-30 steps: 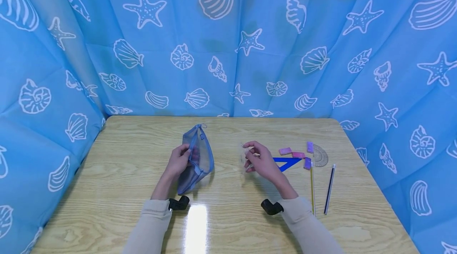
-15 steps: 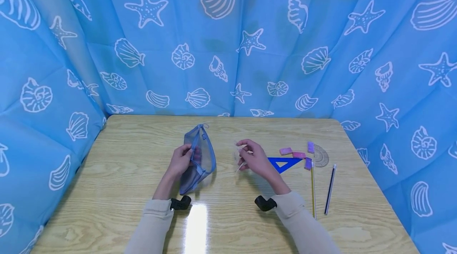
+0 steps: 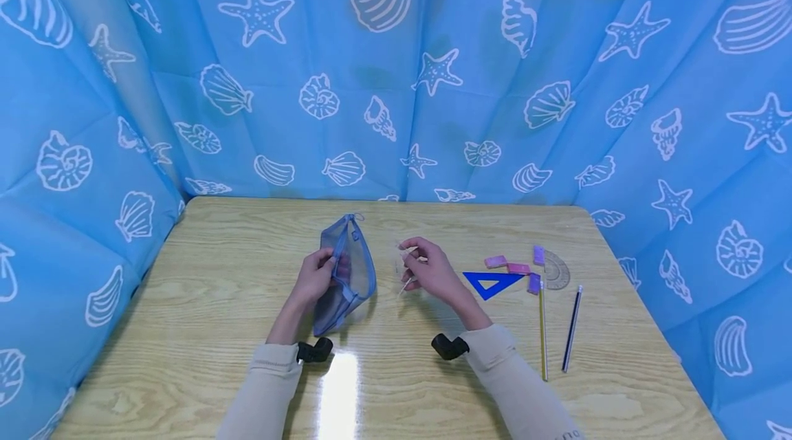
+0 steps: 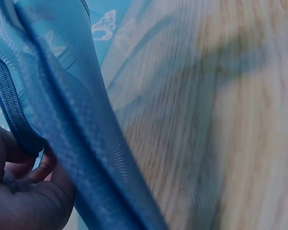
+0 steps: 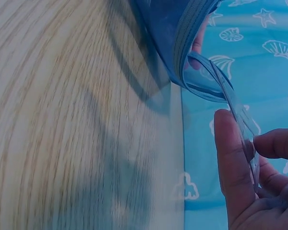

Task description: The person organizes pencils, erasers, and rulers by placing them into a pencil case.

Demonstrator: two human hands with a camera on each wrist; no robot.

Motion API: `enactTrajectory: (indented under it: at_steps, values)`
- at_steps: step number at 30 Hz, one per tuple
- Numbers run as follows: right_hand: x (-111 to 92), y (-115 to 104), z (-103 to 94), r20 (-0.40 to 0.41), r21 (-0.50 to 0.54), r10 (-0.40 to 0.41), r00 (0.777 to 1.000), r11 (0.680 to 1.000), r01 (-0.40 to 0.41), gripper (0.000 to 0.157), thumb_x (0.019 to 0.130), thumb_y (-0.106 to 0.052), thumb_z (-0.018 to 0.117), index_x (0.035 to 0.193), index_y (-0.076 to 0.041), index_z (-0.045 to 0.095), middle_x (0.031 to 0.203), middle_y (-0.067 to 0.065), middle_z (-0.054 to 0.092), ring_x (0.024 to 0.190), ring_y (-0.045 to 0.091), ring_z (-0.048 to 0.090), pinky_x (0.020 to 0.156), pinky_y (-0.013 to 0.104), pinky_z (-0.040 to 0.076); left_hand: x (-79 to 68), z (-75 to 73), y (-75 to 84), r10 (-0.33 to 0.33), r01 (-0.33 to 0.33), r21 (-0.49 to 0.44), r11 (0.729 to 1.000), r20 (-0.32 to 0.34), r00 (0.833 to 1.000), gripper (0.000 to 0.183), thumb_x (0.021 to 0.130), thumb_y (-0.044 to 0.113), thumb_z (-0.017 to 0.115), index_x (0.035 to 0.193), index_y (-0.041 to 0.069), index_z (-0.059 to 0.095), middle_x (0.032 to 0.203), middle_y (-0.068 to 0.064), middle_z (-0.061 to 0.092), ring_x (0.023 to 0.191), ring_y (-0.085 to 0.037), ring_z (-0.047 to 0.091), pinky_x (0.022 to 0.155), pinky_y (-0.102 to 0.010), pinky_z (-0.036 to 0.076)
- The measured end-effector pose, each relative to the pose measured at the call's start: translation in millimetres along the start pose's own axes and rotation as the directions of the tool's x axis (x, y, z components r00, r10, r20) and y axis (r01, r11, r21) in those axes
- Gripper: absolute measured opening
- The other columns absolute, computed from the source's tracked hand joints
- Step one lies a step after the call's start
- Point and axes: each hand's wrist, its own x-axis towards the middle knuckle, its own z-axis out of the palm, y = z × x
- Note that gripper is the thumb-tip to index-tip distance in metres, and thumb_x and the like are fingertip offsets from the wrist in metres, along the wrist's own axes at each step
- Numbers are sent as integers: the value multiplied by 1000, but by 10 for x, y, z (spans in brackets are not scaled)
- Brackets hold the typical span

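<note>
A blue mesh zip pouch [image 3: 361, 267] stands tilted on the table, its mouth gaping toward the right. My left hand [image 3: 314, 276] pinches the zipped edge on its left side; the fingers [image 4: 48, 165] curl at that edge in the left wrist view. To the right of the pouch, my right hand [image 3: 433, 273] pinches a clear flat plastic piece [image 5: 242, 117] between thumb and fingers. That piece is seen nearly edge-on, so its full outline is hidden. In the right wrist view its tip overlaps the pouch's rim; whether they touch, I cannot tell.
Right of my right hand lie a blue set square [image 3: 482, 292], a pink eraser [image 3: 518, 268], several purple erasers [image 3: 533, 283] and a clear protractor [image 3: 558, 271]. Nearer are a yellow pencil [image 3: 543, 337] and a dark pencil [image 3: 572, 330]. A shell-patterned blue curtain [image 3: 383, 144] surrounds the table [image 3: 216, 289].
My right hand has moved left toward the pouch with the clear piece, uncovering the blue set square. The left hand and pouch hold nearly the same place.
</note>
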Motion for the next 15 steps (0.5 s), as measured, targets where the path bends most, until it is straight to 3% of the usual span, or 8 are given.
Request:
enactTrajectory:
  at_steps: [7,15]
  values:
    - [57,-46,75,-3,3,19,1000,1000,-19,28,107,-11,51,130,4,55,100,21,54,69,19,65,66,45,63,9,14,-5,3,-3,-22,1000,13,1000,30,109,4,37,122,-10,61,110,-20,65,84,-12,62,67,-22,53]
    - [159,-106,164,-37,2,20,999,1000,-20,24,106,-10,52,127,1,58,95,12,55,65,17,64,67,51,62,15,37,11,12,-10,-83,996,29,1000,29,109,3,36,120,-11,60,103,-15,65,83,-13,63,69,-24,57]
